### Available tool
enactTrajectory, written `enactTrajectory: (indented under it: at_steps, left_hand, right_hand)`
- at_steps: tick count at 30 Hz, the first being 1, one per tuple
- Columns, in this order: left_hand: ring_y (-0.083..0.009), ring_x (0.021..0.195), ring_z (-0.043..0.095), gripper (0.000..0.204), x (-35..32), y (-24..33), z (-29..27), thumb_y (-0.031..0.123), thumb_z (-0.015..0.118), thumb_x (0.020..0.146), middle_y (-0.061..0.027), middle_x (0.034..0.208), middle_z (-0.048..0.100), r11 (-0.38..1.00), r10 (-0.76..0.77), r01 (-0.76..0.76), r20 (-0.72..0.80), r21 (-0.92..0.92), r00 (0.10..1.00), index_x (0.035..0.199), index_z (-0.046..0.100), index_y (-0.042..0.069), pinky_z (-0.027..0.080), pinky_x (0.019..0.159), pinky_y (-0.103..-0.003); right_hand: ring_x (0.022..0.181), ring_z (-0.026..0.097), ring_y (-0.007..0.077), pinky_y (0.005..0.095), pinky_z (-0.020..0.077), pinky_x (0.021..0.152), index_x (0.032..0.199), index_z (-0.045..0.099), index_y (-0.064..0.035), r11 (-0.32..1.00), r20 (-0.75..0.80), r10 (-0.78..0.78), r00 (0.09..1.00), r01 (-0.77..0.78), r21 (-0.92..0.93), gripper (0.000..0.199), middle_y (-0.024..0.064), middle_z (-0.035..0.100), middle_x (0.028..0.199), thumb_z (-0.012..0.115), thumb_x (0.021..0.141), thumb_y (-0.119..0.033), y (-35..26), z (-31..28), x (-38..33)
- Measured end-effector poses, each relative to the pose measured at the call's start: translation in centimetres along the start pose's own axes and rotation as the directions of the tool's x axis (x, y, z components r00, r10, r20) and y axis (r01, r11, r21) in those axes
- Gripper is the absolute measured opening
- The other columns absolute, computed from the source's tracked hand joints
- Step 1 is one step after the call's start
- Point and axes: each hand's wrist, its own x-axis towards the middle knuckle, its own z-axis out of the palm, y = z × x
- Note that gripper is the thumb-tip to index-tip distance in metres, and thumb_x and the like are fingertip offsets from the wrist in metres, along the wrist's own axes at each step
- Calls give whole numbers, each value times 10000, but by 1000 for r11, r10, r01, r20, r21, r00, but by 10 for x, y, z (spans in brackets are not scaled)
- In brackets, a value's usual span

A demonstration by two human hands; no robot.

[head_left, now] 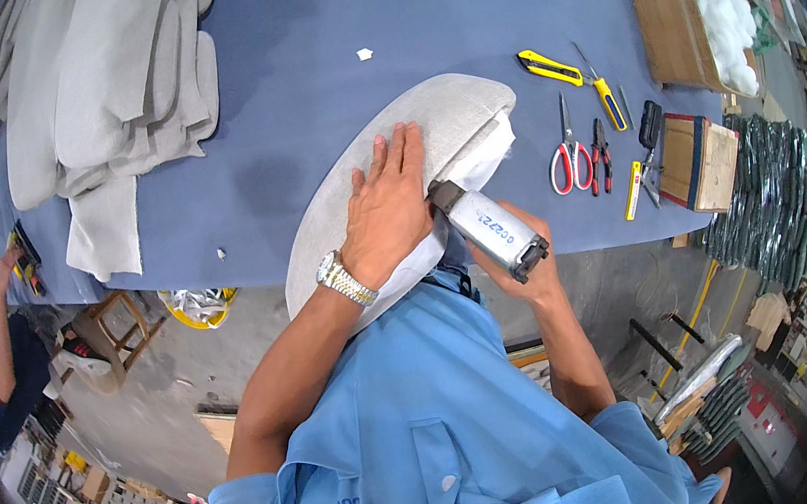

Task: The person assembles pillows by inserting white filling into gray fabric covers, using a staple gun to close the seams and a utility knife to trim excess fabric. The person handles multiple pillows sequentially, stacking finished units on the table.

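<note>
blue bench [321, 71] carries all | grey cushion [356, 192] overhangs the bench's near edge | left hand [388, 208] pressed flat on cushion, fingers spread, grip released | right hand [526, 262] grip clenched round staple gun [489, 229], nose touching cushion's white padded edge | red scissors [568, 151] well to the right

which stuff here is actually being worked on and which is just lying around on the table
In use: grey upholstered cushion pressed flat under the left hand; staple gun gripped in the right hand.

Lying about: yellow utility knife, screwdriver, red-handled scissors, pliers, stacked grey cushions, box of white stuffing.
</note>
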Motion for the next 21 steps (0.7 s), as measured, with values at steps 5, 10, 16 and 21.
enactTrajectory:
  at_steps: [5,10,16,21]
  left_hand:
    - [-451,1506,319,899,-1,2,8,100,709,844,-256,1640,306,999,1,0,-24,53,1000,1600,234,-6,366,1154,-647]
    - [-493,1467,370,686,-6,5,19,90,539,949,-284,1615,335,998,29,-23,-109,53,994,1571,283,-45,353,1115,-715]
    - [-489,1447,406,646,-11,7,31,112,523,968,-282,1596,368,998,32,-20,-215,61,976,1561,314,-35,382,1087,-720]
    - [-466,1513,292,718,-13,7,29,181,566,966,-270,1643,284,995,91,-86,-113,50,989,1606,270,42,289,1155,-707]
  right_hand:
    - [766,682,256,330,517,704,1025,669,7,990,72,117,991,-122,66,309,135,683,874,781,750,-81,-4,-5,-2]
    - [796,664,179,296,523,752,1060,668,18,962,142,235,962,-251,109,267,102,706,899,730,803,-20,-5,-12,0]
    - [767,663,163,304,528,720,1054,667,27,977,136,209,968,-211,1,243,95,702,859,738,828,-28,18,-10,-16]
    - [678,645,127,286,520,641,1044,691,27,922,81,353,932,-361,141,214,52,696,795,759,874,-84,28,-6,-28]
